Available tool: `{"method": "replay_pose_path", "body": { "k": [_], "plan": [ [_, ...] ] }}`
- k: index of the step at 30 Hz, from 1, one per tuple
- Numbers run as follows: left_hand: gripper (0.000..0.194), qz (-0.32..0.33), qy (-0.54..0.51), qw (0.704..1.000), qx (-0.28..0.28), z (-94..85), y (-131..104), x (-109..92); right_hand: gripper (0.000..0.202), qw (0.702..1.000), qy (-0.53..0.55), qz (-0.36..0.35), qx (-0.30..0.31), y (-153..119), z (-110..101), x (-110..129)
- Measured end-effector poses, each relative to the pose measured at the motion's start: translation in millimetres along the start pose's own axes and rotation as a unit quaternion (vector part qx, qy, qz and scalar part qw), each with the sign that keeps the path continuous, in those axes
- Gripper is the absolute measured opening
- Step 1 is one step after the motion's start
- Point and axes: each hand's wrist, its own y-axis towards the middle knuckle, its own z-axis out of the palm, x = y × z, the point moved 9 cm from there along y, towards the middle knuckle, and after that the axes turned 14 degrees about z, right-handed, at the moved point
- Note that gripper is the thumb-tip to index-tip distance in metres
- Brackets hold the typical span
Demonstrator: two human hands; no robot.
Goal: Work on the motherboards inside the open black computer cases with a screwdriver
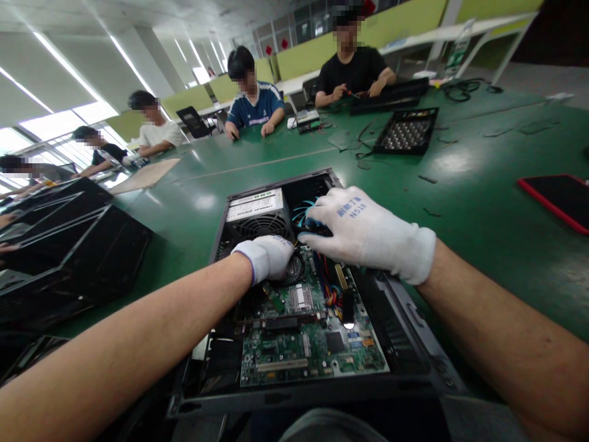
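Note:
An open computer case [414, 319] lies before me, with a green motherboard [322, 362] and a power supply [255, 212] inside. My left hand [271, 255], in a white work glove, reaches in just below the power supply. Its fingers curl downward beside a round black part, perhaps a cooler [294, 270]; what they grip is hidden. My right hand [352, 227], gloved too, spans the upper right of the case next to a fan with blue blades [301, 213]. Its thumb and bent fingers stay apart, with nothing visible between them. Coloured wires [332, 294] run below it.
More black cases [105, 258] stand at the left. On the green table [469, 209] are a black tray [407, 130], a red-edged dark device [559, 199], cables [464, 89] and small scraps. Several people sit across the table; one holds a screwdriver [350, 93].

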Motion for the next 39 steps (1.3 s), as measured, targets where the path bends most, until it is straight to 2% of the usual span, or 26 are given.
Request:
{"method": "replay_pose_path", "body": {
  "k": [14, 32, 39],
  "plan": [
    [0.039, -0.006, -0.005, 1.000, -0.015, -0.4, -2.1, 1.3, 0.044, 1.000, -0.007, -0.005, -0.003, -0.5, -0.6, 0.7],
    [0.042, 0.006, 0.001, 1.000, 0.017, -4.5, -2.3, -6.0, 0.045, 1.000, -0.014, -0.006, -0.005, -0.9, 0.2, 0.4],
    [0.040, -0.005, 0.007, 1.000, 0.023, -0.5, -3.3, -2.3, 0.045, 1.000, -0.013, -0.008, -0.003, -0.8, 0.7, 0.7]
  ]
}}
